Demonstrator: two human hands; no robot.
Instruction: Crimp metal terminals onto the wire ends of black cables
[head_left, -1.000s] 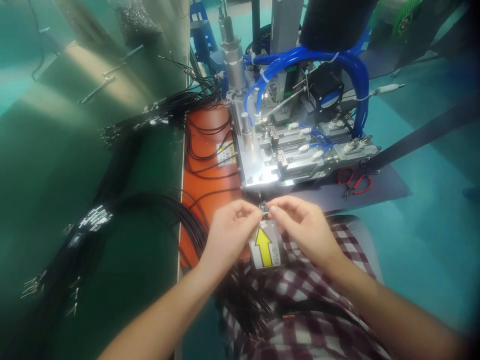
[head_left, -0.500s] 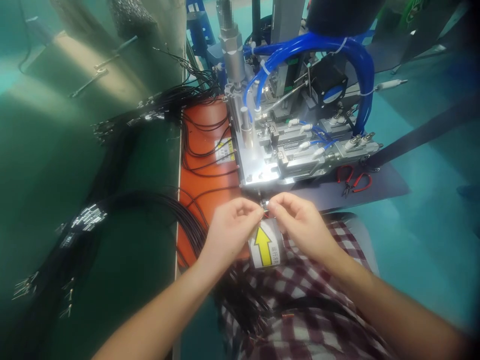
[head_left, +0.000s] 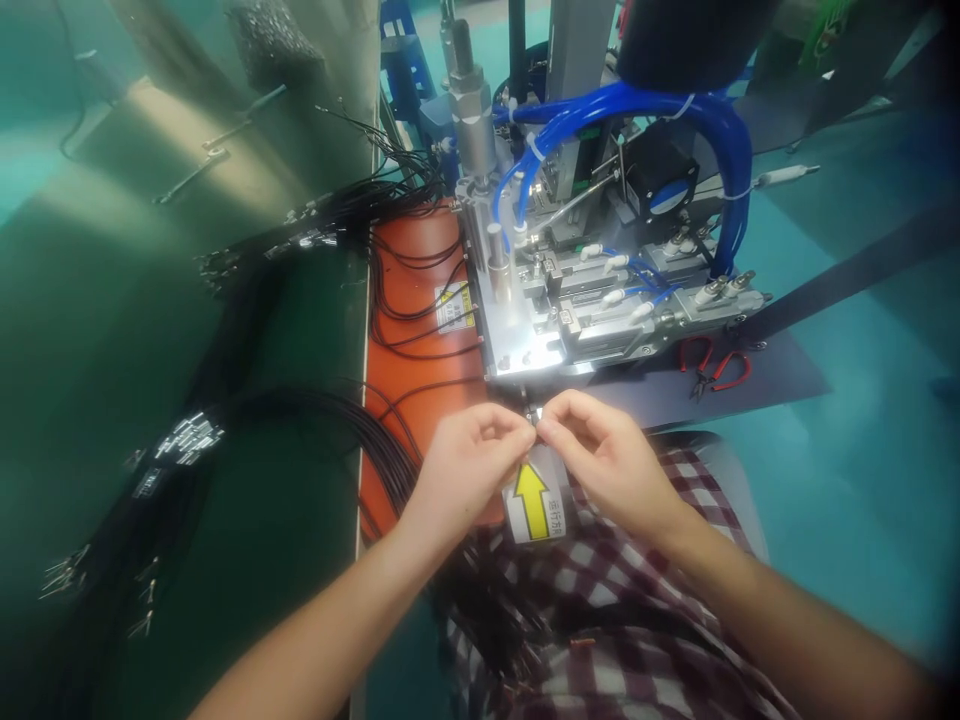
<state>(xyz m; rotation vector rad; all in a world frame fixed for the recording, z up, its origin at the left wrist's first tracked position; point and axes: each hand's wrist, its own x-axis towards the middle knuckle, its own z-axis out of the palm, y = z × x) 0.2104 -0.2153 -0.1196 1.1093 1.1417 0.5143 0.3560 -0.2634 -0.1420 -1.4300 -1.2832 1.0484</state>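
Just in front of the metal machine (head_left: 517,330), my left hand (head_left: 476,465) and my right hand (head_left: 611,460) meet with their fingertips pinched. Something small is between them, too small to make out. Below the fingertips is a white label with a yellow arrow (head_left: 532,502). Black cables (head_left: 375,440) run over the orange surface (head_left: 420,370) to the left of my left hand. More thin black wires (head_left: 495,610) lie on the checked cloth under my left forearm.
Bundles of black wires with shiny ends (head_left: 187,440) lie on the dark green surface at left. Red-handled pliers (head_left: 703,382) rest right of the machine. Blue tubes (head_left: 637,95) arch above it. A dark bar (head_left: 847,265) slants in at right.
The whole view has shifted slightly, so the scene sits a little lower and further right. My fingertips have drawn closer together, both hands still pinched.
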